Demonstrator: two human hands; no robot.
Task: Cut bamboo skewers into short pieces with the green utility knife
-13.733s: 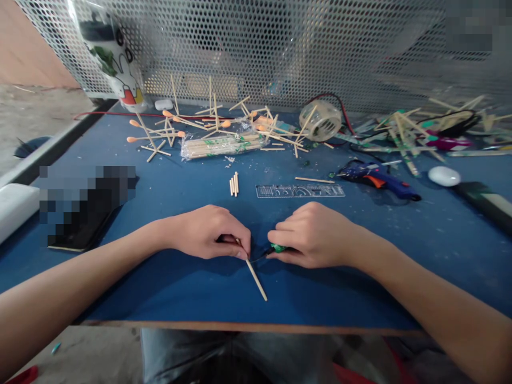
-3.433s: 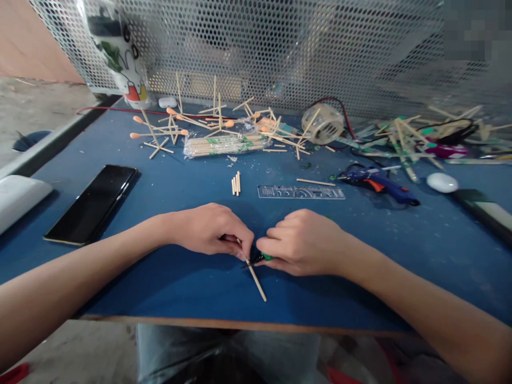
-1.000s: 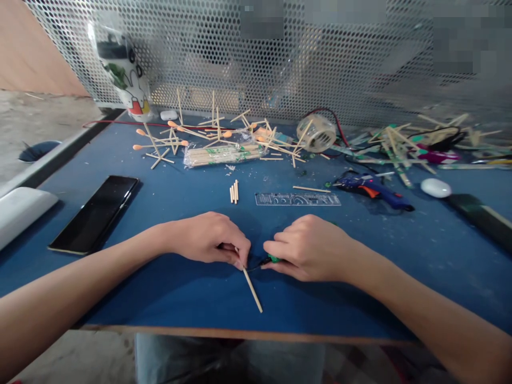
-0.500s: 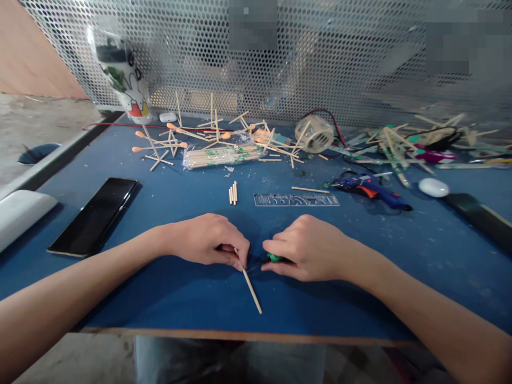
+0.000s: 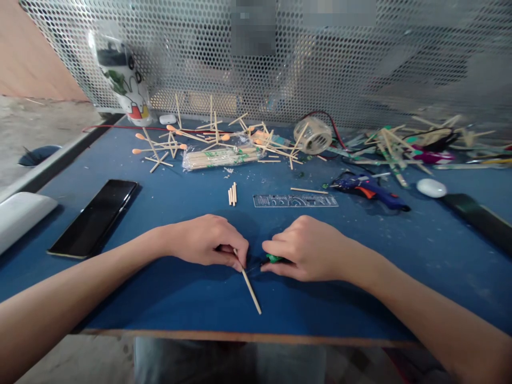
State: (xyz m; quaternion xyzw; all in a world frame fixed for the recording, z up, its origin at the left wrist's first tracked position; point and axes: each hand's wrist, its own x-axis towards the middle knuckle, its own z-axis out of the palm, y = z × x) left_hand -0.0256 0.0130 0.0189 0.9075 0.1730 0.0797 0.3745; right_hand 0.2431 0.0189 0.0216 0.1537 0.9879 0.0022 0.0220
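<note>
Near the front of the blue table, my left hand (image 5: 214, 241) pinches a thin wooden stick (image 5: 252, 290), which slants down toward the table's front edge. Just to the right, my right hand (image 5: 302, 249) is closed round a small green object (image 5: 273, 258) with a dark tip pointing at the stick; most of it is hidden by the fingers. The tip and the stick are slightly apart. Beyond my hands lie several short cut sticks (image 5: 232, 194), a clear ruler (image 5: 296, 201) and a single longer stick (image 5: 309, 190).
A black phone (image 5: 94, 218) lies at the left. At the right are a blue glue gun (image 5: 372, 192) and a white oval case (image 5: 431, 188). Along the back stand stick frames, a bag of sticks (image 5: 222, 157), a clear jar (image 5: 312, 135) and a printed bottle (image 5: 130, 88).
</note>
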